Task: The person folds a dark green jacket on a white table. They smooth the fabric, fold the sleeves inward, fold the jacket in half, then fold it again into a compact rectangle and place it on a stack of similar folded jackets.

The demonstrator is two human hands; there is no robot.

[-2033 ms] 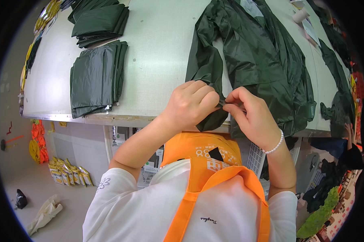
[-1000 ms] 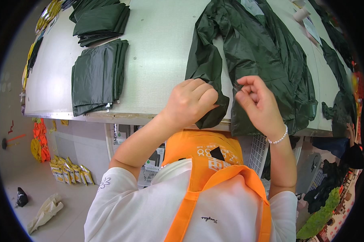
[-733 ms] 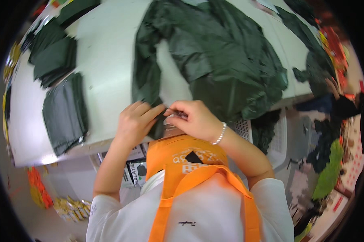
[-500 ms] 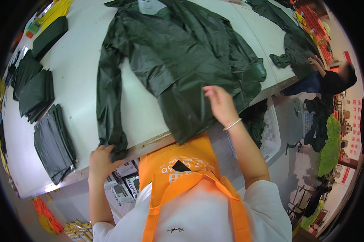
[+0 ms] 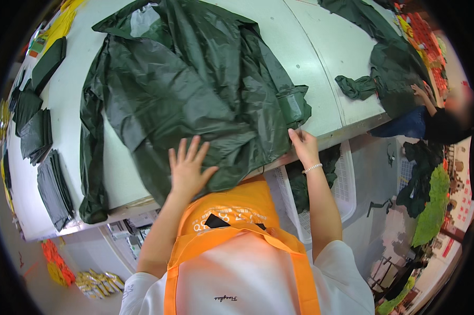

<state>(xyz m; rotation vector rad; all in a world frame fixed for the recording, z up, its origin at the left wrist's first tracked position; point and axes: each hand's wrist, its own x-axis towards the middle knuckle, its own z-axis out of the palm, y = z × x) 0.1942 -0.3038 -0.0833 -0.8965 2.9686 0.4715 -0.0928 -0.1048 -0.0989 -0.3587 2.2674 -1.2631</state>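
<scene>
A dark green rain jacket [image 5: 174, 100] lies spread on the white table, its collar at the far side and its lower hem at the near edge. My left hand [image 5: 188, 170] rests on the lower front with the fingers spread and open. By the table edge, just below the jacket's right sleeve cuff [image 5: 295, 107], my right hand [image 5: 305, 147] is closed in a pinch. What sits between those fingertips is too small to make out. The jacket's left sleeve [image 5: 92, 157] hangs straight down toward the near edge.
Folded dark green garments [image 5: 54, 189] lie in piles along the table's left side. Below the right edge stands a white plastic basket [image 5: 347, 184] with dark green cloth in it. A co-worker [image 5: 431, 113] at the right handles another dark green garment [image 5: 397, 73].
My left hand has left the sleeve end and moved right onto the jacket's front. My right hand has gone from the front to beside the right cuff. The jacket appears farther left.
</scene>
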